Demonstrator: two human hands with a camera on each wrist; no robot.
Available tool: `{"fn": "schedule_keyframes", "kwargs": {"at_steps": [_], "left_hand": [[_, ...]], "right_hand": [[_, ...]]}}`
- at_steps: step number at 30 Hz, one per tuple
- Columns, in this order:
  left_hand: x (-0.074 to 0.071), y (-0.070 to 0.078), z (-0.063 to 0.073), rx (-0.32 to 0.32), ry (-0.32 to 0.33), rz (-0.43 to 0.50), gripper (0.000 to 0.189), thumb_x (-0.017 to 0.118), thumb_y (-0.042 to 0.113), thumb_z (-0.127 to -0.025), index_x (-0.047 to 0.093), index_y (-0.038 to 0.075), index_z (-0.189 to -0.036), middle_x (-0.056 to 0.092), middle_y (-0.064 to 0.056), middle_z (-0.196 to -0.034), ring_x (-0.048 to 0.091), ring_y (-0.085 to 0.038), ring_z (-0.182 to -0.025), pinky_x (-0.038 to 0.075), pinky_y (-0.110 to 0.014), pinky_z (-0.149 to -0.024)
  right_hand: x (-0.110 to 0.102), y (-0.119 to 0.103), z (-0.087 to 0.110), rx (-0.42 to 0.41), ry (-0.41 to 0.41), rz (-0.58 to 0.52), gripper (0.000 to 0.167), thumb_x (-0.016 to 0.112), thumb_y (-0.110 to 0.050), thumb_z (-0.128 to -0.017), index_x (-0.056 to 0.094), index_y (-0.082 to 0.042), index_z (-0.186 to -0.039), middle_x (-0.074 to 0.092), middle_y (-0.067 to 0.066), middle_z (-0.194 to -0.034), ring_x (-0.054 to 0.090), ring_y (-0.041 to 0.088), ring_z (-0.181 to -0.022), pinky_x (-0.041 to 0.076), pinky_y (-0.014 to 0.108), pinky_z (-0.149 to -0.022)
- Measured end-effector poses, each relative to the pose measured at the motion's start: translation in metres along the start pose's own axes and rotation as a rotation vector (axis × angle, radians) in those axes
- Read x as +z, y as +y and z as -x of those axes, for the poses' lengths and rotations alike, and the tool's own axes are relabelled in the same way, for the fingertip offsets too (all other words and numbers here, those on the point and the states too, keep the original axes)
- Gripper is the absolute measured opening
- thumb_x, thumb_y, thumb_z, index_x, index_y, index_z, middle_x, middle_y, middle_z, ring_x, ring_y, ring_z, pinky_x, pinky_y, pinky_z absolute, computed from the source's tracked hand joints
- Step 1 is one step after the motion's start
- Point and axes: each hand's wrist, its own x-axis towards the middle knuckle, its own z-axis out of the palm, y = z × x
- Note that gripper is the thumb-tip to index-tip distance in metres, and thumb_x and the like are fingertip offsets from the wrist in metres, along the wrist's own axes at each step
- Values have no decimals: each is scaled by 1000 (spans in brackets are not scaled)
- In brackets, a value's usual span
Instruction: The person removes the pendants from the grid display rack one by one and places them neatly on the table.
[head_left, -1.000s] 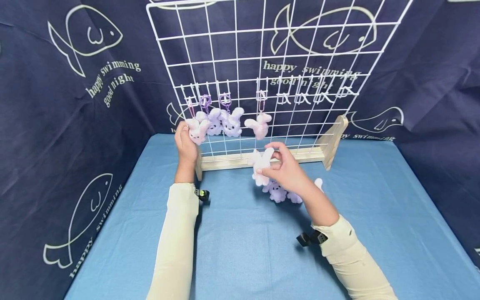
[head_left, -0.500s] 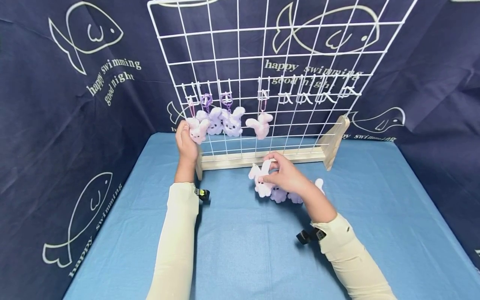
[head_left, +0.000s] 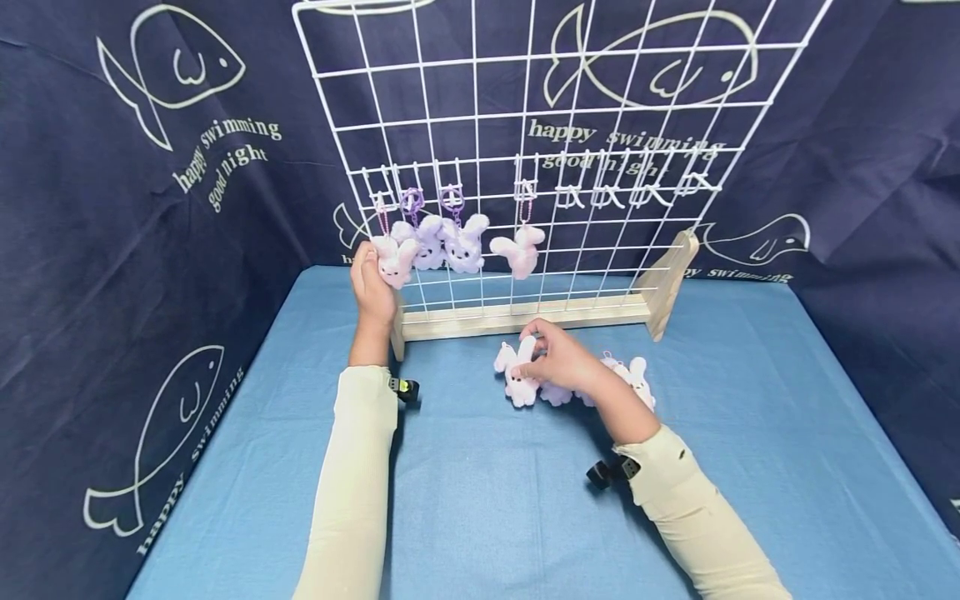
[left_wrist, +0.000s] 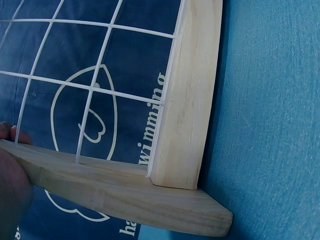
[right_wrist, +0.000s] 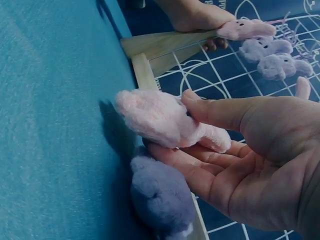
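Observation:
My right hand (head_left: 562,360) pinches a pale pink plush bunny (head_left: 521,385) between thumb and fingers, low over the blue cloth. In the right wrist view the same pink bunny (right_wrist: 157,117) lies between thumb and fingertips, beside a purple plush bunny (right_wrist: 162,195). At the rack's left end my left hand (head_left: 372,287) grips the wooden side support (left_wrist: 110,192); in the left wrist view only part of the thumb and some fingertips show. A pink bunny keychain (head_left: 395,262) hangs right in front of that hand. Two purple bunny keychains hang beside it, and another pink bunny (head_left: 522,251) hangs farther right.
The white wire grid (head_left: 502,92) stands on a wooden base (head_left: 465,323). Bare white hooks (head_left: 606,197) line its right half. Several more plush bunnies, among them a whitish one (head_left: 638,382), lie on the blue cloth (head_left: 465,500), partly behind my right hand and forearm.
My right hand has come down and slightly left with the pink bunny, from near the rack's base to the cloth by the purple bunnies. My left hand stays where it was.

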Motion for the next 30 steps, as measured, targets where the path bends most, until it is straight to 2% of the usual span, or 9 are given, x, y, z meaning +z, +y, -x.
{"fn": "schedule_keyframes", "kwargs": {"at_steps": [5,8,16,22,30], "left_hand": [[-5,-21,-4,-16,-2,-2,36,28,3,-100,51,24,-81,48,11,-75,45,-2,-66,36,-17,-59],[-8,-27,-5,-9,-14,-9,34,29,5,-101,51,23,-82,48,10,-75,46,-4,-66,37,-18,-59],[-11,-29,-6,8,-38,-23,31,32,10,-101,53,24,-83,49,10,-76,47,-5,-68,38,-20,-60],[-8,-31,-7,-4,-44,36,33,30,8,-99,52,24,-81,50,8,-78,50,-5,-68,41,-18,-57],[-9,-29,-6,-19,-29,30,30,32,8,-100,51,22,-81,49,7,-79,49,-6,-68,39,-18,-57]], "right_hand": [[0,3,-2,14,-27,5,55,81,-7,-89,48,1,-132,55,-3,-68,53,12,-57,40,24,-52],[0,5,-3,4,-35,1,55,81,-6,-89,49,3,-132,55,-4,-66,52,11,-57,40,23,-51],[1,11,-8,-14,-30,22,53,81,-8,-89,54,4,-133,57,-4,-66,54,10,-58,43,23,-53],[4,14,-8,-4,-8,22,54,84,-11,-88,57,2,-133,57,-2,-71,55,8,-60,45,23,-55],[10,15,-11,-48,18,101,62,87,-11,-85,61,4,-140,61,3,-76,60,10,-62,51,24,-58]]}}
